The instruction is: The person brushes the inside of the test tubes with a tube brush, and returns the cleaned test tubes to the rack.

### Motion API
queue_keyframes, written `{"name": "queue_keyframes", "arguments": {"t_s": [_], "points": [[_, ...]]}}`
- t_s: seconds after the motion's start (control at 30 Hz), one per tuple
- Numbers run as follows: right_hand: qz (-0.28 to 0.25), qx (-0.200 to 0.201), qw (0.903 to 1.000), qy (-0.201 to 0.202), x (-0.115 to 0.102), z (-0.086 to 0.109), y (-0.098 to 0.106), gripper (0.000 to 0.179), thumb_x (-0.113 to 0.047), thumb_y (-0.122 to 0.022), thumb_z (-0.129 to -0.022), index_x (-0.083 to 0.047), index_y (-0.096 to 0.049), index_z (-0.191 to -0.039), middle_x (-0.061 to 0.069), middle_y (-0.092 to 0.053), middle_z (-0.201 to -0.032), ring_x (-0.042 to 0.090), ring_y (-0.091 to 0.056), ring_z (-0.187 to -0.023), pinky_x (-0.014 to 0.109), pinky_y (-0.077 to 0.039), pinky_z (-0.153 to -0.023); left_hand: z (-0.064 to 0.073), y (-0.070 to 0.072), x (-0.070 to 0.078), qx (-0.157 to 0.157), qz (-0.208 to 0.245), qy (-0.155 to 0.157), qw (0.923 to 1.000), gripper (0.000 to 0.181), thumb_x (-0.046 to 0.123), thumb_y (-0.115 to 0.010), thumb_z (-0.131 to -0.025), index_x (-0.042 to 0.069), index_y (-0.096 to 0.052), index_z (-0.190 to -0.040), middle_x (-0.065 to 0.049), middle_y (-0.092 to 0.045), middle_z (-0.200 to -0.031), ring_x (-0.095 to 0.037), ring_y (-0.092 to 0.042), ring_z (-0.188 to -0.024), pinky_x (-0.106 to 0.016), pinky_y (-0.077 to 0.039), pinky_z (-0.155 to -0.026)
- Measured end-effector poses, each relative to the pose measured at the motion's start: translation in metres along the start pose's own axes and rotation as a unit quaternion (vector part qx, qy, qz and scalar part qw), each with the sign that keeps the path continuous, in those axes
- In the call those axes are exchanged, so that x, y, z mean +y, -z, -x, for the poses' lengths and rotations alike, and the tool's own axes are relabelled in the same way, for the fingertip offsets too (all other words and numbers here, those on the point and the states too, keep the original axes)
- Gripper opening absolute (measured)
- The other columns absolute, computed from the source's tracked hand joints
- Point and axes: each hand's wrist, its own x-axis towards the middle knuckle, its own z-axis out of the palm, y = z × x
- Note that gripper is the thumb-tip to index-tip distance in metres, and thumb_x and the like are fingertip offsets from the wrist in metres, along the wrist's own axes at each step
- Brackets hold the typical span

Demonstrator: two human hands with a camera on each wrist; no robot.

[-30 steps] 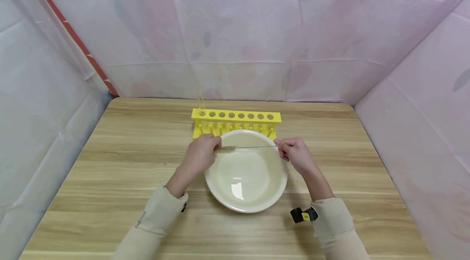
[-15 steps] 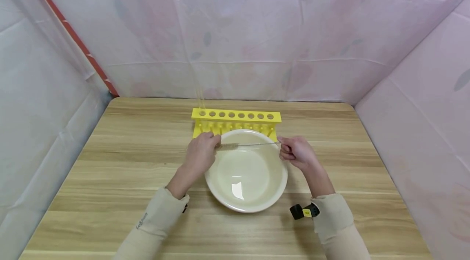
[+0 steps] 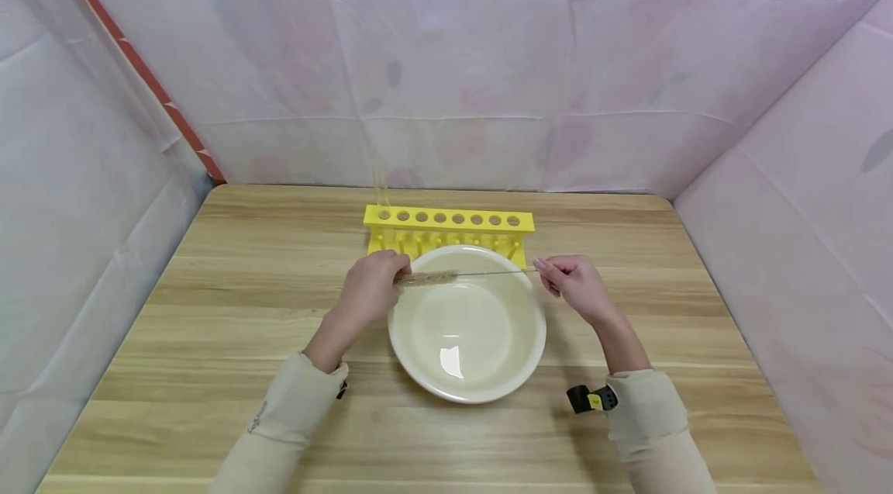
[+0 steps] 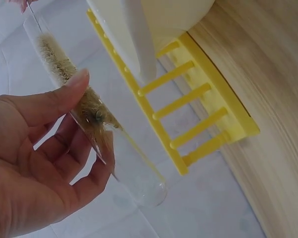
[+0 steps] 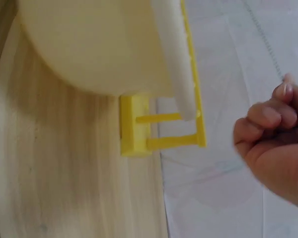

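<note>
Beige sleeves [image 3: 289,412] come in from the bottom edge, one arm on each side of a cream bowl [image 3: 467,323] that's sitting on the wooden table [image 3: 209,370]. The left hand [image 3: 366,288] has its thumb and fingers curled around a clear glass test tube [image 4: 97,126], held sideways over the far rim of the bowl. The bristly end of a tube brush [image 3: 429,277] is pushed inside the tube. The right hand [image 3: 575,288] pinches the end of the brush's thin wire handle between its fingertips, just past the bowl's right edge. Right behind the bowl there's a yellow test tube rack [image 3: 449,220] with a row of round holes, and behind that a pinkish cloth backdrop [image 3: 446,75].
</note>
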Motion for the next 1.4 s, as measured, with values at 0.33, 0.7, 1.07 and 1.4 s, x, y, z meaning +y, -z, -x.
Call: {"name": "queue_keyframes", "arguments": {"t_s": [0.33,0.7,1.07,1.4], "points": [[-0.277,-0.071,0.9453,-0.157,-0.004,-0.001,0.008,0.050,-0.006,-0.040,-0.097,-0.010,-0.030,-0.048,-0.004,-0.024,-0.045,0.007,-0.023,-0.038,0.025,-0.020,-0.046,0.000,-0.005,0.004,0.021,-0.039,-0.015,0.9989,0.025,-0.016,-0.062,-0.070,0.008,-0.065,-0.078,-0.003,-0.058,-0.072,-0.020,-0.055,-0.067,-0.032,-0.046,-0.055],[-0.005,0.026,0.9996,-0.003,0.007,0.005,0.009,0.044,-0.018,-0.051,-0.094,0.000,-0.044,-0.055,0.003,-0.038,-0.049,0.013,-0.034,-0.046,0.025,-0.030,-0.047,-0.001,0.000,-0.002,-0.003,0.012,-0.018,0.9998,0.024,-0.015,-0.061,-0.068,0.009,-0.061,-0.071,0.000,-0.053,-0.066,-0.015,-0.048,-0.062,-0.029,-0.042,-0.056],[-0.119,0.006,0.9917,-0.046,0.010,0.006,0.009,0.047,-0.012,-0.050,-0.094,-0.002,-0.038,-0.050,-0.001,-0.033,-0.047,0.011,-0.029,-0.042,0.025,-0.025,-0.046,0.001,0.000,-0.001,-0.010,-0.005,-0.006,0.9999,0.023,-0.013,-0.061,-0.070,0.010,-0.063,-0.073,0.000,-0.055,-0.068,-0.017,-0.050,-0.065,-0.029,-0.044,-0.056],[-0.368,-0.094,0.9078,-0.178,0.000,0.001,0.013,0.048,-0.005,-0.027,-0.099,-0.011,-0.020,-0.052,-0.002,-0.012,-0.048,0.010,-0.010,-0.042,0.025,-0.011,-0.049,0.005,-0.002,0.003,0.024,-0.036,-0.013,0.9990,0.022,-0.013,-0.065,-0.069,0.009,-0.064,-0.074,-0.002,-0.053,-0.068,-0.018,-0.051,-0.065,-0.029,-0.043,-0.052]]}}
